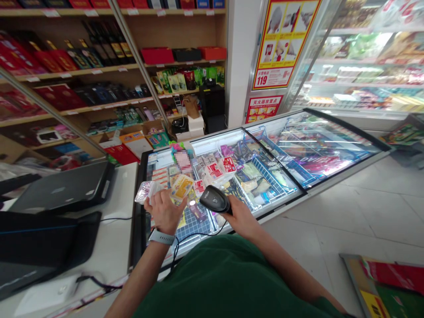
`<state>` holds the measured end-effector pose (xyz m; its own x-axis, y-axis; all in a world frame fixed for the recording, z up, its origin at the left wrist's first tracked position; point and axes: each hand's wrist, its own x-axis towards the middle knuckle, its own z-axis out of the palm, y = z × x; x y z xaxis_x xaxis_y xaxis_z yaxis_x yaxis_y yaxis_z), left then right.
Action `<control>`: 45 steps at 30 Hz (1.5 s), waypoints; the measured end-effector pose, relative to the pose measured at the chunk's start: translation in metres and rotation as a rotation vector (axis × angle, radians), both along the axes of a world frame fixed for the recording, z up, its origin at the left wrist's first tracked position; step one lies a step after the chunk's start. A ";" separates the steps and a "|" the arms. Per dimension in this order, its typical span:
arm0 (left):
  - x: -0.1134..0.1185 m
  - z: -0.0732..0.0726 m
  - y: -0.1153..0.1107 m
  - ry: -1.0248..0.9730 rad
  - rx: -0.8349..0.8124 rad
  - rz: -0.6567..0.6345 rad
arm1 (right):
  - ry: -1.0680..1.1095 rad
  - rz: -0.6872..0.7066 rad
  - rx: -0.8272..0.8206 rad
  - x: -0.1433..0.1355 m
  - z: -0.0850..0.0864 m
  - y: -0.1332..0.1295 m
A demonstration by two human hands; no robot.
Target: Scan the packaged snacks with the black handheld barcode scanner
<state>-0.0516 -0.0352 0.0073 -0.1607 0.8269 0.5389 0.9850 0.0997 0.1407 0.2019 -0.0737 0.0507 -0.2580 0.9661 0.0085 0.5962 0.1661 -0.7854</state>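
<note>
My left hand (163,211), with a grey watch on the wrist, holds up a small yellow-labelled snack packet (180,187) together with another clear packet (145,191) above the glass lid of a chest freezer (300,189). My right hand (239,216) grips a black handheld barcode scanner (214,199), its head pointing left toward the packet, a small light glowing between them. The scanner's black cable (185,240) trails down toward my body. I wear a green top.
A white counter (114,240) at left carries a black register screen (62,187) and cables. Wooden shelves (99,70) with bottles and red boxes stand behind. A glass-door fridge (367,57) is at right. Tiled floor (364,212) lies right of the freezer, with posters at lower right.
</note>
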 end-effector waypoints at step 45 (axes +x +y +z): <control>-0.105 0.005 0.029 -0.117 -0.207 0.446 | -0.048 -0.052 -0.048 0.001 -0.007 0.013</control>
